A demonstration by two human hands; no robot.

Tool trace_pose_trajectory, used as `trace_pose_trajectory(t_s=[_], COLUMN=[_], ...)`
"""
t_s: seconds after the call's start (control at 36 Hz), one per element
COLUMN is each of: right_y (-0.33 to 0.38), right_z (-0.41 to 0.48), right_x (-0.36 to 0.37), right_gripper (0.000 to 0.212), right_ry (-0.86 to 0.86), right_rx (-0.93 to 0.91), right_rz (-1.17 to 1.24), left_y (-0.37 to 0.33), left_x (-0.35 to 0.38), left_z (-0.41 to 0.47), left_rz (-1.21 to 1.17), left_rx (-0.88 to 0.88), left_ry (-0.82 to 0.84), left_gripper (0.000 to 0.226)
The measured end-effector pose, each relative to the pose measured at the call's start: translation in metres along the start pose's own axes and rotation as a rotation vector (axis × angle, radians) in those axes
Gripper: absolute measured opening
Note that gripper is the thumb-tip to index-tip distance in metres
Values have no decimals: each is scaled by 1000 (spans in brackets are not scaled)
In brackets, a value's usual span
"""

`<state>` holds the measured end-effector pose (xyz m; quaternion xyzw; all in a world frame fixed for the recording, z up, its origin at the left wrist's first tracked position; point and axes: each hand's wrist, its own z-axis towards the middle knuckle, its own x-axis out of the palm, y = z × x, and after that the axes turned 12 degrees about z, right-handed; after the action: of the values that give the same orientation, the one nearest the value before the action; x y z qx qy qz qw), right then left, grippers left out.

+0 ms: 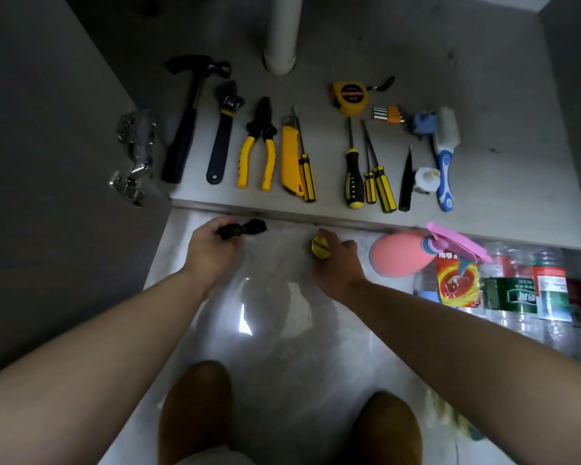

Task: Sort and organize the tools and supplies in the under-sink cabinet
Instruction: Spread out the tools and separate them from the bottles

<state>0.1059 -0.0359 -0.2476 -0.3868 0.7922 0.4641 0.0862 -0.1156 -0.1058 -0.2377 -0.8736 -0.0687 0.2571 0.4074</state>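
Note:
On the cabinet floor (332,209) tools lie in a row: a hammer (185,129), an adjustable wrench (223,132), yellow pliers (259,146), a yellow utility knife (289,159), several yellow-and-black screwdrivers (369,169), a tape measure (349,97), a hex key set (389,114) and a blue brush (445,159). My left hand (212,250) grips a small black object (245,228) just below the cabinet's front edge. My right hand (339,266) holds a small yellow round item (320,246) above the tiled floor.
A white drain pipe (282,31) stands at the back. The open cabinet door with metal hinges (135,152) is at the left. A pink spray bottle (413,253), plastic bottles (530,290) and a red packet (457,280) lie at the right. My two brown shoes (195,414) are below.

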Motion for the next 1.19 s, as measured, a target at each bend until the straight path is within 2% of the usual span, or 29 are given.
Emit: trace_pose_trajectory(t_s=[0.17,0.28,0.33,0.42,0.53,0.61,0.69,0.81,0.86,0.92,1.0,1.08,1.19], right_y=[-5,-6,-5,6,34,59,66,56,49,47,43,40,37], right_z=[-4,-9,-14,-31,-59,-63,-45,-7,12,26,41,46,43], right_x=[-7,-15,-20,-33,-67,-108,-154,-203,-218,-227,-229,-226,-225], right_gripper=[77,71,62,39,26,26,23,15,11,8,24,31,32], right_ry=[0,-15,-8,34,62,-119,-371,-605,-570,-452,-367,-394,-452], right_rx=[-55,-44,-24,-106,-413,-475,-393,-99,13,100,190,218,263], right_rz=[43,63,73,103,154,308,300,220,178,86,-43,-97,-108], left_y=[-2,-1,-6,-23,-51,-84,-122,-164,-177,-185,-186,-175,-165], left_x=[5,8,12,22,37,45,52,58,62,68,79,88,93], left_z=[-7,-17,-22,-34,-58,-70,-72,-62,-55,-48,-44,-49,-56], left_rz=[257,368,428,428,522,553,514,498,530,542,426,300,260], left_rx=[149,181,222,241,403,524,584,633,640,625,545,466,431], left_ry=[-90,-111,-109,54,324,463,515,479,455,443,422,375,364], left_gripper=[48,54,45,33,20,17,19,21,22,22,20,21,24])
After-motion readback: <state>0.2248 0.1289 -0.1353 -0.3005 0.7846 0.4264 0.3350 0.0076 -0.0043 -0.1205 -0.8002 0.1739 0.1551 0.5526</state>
